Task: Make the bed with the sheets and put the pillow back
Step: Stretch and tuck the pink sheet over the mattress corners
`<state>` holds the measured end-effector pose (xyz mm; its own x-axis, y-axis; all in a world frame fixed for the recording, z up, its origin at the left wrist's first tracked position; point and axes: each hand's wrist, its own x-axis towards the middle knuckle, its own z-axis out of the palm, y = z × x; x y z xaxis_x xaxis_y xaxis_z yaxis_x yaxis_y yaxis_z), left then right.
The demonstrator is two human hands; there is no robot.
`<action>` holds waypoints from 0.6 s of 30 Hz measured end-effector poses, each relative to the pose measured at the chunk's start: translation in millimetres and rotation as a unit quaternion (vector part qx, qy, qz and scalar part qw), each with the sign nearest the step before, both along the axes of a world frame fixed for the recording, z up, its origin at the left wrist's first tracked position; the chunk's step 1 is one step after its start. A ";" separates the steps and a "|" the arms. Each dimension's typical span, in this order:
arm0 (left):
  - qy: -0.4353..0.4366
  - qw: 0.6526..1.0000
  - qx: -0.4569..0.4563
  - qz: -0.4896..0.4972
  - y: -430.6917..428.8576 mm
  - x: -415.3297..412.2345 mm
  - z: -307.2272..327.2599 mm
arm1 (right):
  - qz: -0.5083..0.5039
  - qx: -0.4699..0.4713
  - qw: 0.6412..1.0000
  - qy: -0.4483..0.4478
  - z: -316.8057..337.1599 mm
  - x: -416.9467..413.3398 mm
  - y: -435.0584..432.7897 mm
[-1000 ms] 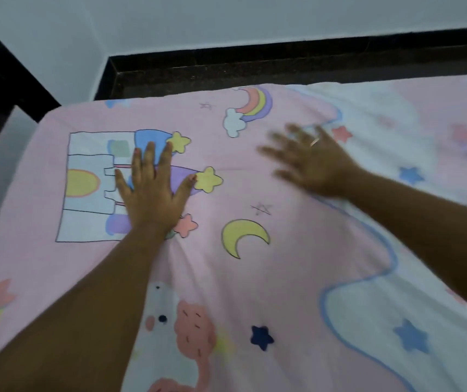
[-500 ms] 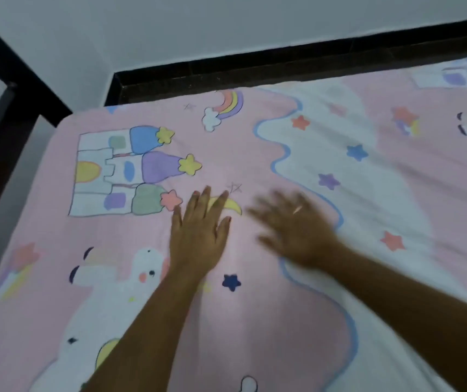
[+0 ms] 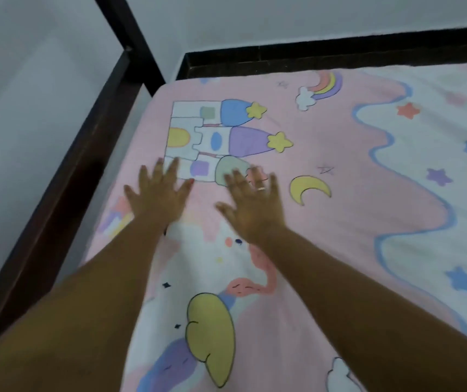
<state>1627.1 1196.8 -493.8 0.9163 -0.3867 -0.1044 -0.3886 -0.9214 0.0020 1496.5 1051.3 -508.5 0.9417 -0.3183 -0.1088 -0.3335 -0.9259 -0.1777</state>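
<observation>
Single head view, looking forward-down, close over sheet (image 3: 339, 236) near bed corner.

The pink cartoon-print sheet (image 3: 354, 216) is lying flat and smooth across the mattress, under the left hand (image 3: 158, 200) and right hand (image 3: 252, 212). Its castle print (image 3: 212, 137) is lying at their fingertips, and its yellow moon (image 3: 308, 189) is sitting just right of the right hand.

Pale grey wall (image 3: 255, 18), dark wooden rail (image 3: 71, 188) at left.
</observation>
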 end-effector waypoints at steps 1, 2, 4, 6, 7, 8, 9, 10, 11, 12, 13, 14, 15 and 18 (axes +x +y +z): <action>-0.001 1.000 -0.013 0.008 22.9 12.0 1.6 | 0.043 0.015 0.999 -0.007 3.2 14.0 22.9; 0.001 0.999 -0.032 0.011 44.1 20.2 0.8 | 0.099 0.031 0.994 -0.016 7.6 24.5 40.7; 0.032 0.995 -0.090 0.026 76.7 27.5 -1.3 | 0.233 0.075 0.969 -0.035 20.4 40.5 61.6; 0.070 0.984 -0.146 0.077 92.3 23.4 -5.2 | 0.288 0.109 0.950 -0.057 27.5 52.4 55.7; 0.072 0.981 -0.153 0.097 93.8 20.4 -7.3 | 0.256 0.110 0.958 -0.069 24.9 58.6 40.2; 0.063 0.981 -0.148 0.111 93.0 17.0 -6.5 | 0.189 0.104 0.973 -0.077 20.6 66.7 20.3; 0.052 0.982 -0.144 0.111 92.2 16.7 -6.7 | 0.102 0.088 0.987 -0.083 15.4 73.6 -3.6; 0.042 0.983 -0.143 0.109 91.6 16.9 -5.5 | 0.012 0.058 0.995 -0.082 9.7 77.7 -31.1; 0.041 0.982 -0.144 0.117 91.0 18.8 -4.2 | -0.063 0.017 0.996 -0.065 4.6 77.8 -58.9; 0.041 0.981 -0.143 0.125 90.0 20.7 -4.8 | -0.119 -0.019 0.992 -0.041 1.6 73.9 -83.3; 0.038 0.981 -0.140 0.131 89.8 21.8 -5.6 | -0.158 -0.036 0.986 -0.025 -1.0 70.4 -99.3; 0.029 0.981 -0.138 0.134 90.1 23.3 -8.0 | -0.184 -0.039 0.982 -0.023 -2.7 67.5 -107.5; 0.016 0.981 -0.140 0.131 90.3 23.9 -9.8 | -0.200 -0.038 0.979 -0.030 -2.6 67.7 -108.7; -0.002 0.981 -0.152 0.119 89.6 26.4 -15.1 | -0.245 -0.036 0.968 -0.041 -4.1 84.6 -94.0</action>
<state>1653.6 1286.3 -508.9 0.9845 -0.1748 -0.0133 -0.1634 -0.9429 0.2902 1581.0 957.4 -512.6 0.6802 -0.7330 -0.0013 -0.7233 -0.6709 -0.1634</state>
